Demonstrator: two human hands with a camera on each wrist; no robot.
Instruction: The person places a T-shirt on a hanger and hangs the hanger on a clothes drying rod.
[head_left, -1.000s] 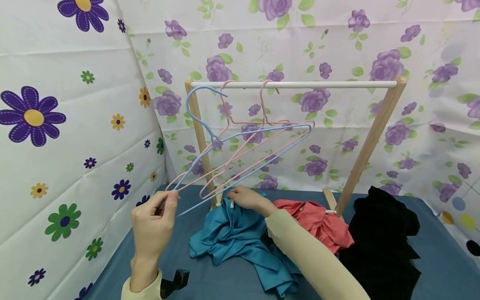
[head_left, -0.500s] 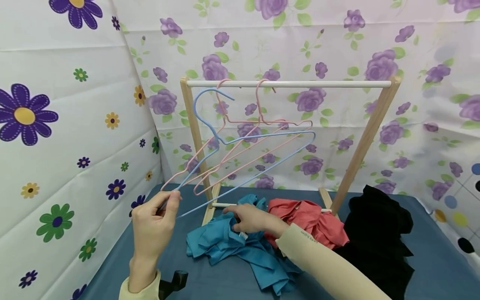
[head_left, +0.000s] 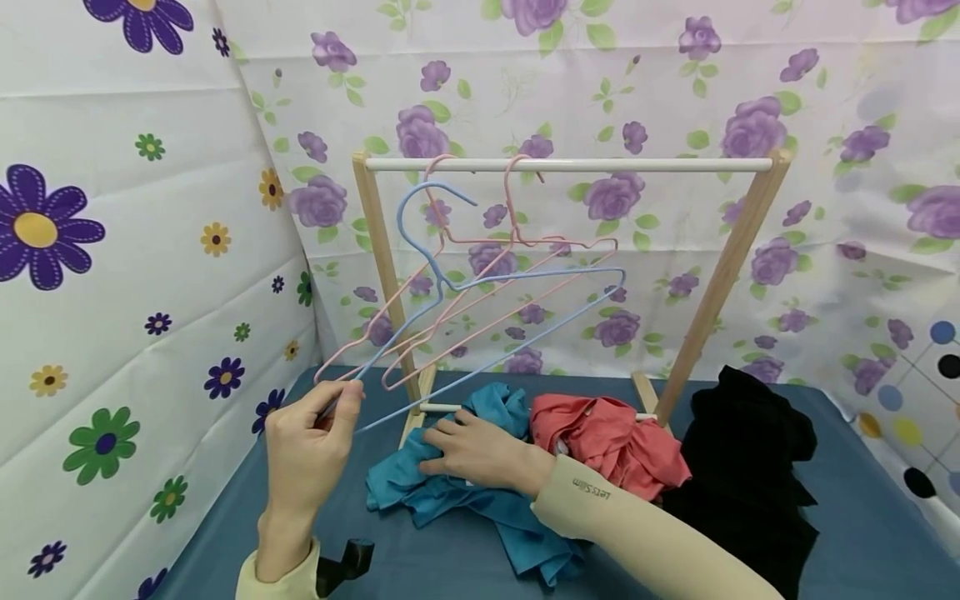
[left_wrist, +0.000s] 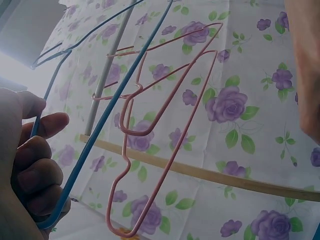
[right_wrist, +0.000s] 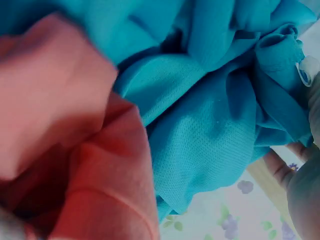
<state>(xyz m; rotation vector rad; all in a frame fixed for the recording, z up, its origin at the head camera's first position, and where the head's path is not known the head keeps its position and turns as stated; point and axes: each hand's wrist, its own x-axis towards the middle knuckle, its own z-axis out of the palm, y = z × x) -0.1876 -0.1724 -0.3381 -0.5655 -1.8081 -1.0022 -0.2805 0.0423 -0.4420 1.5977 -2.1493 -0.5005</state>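
My left hand point(head_left: 307, 442) pinches the lower corner of a blue clothes hanger point(head_left: 517, 337), which is held up with its hook at the upper left. In the left wrist view, curled fingers point(left_wrist: 40, 175) lie beside the hanger's blue wire. My right hand point(head_left: 480, 450) rests on a crumpled teal garment point(head_left: 517, 525), its fingers spread loosely over the cloth. The right wrist view shows the teal fabric point(right_wrist: 205, 145) close to those fingers, with a coral garment point(right_wrist: 110, 190) at the left.
Two pink hangers point(head_left: 510, 200) hang from the white rail point(head_left: 637, 165) of a wooden rack point(head_left: 720, 292). The coral garment point(head_left: 607, 442) lies right of the teal one, and black cloth point(head_left: 742, 492) lies farther right on the blue-grey tabletop point(head_left: 420, 558). Flower-printed sheets stand behind and left.
My right hand has moved from the teal garment's far edge toward me and now lies flatter over it. The blue hanger has shifted slightly right and down, still in my left hand.
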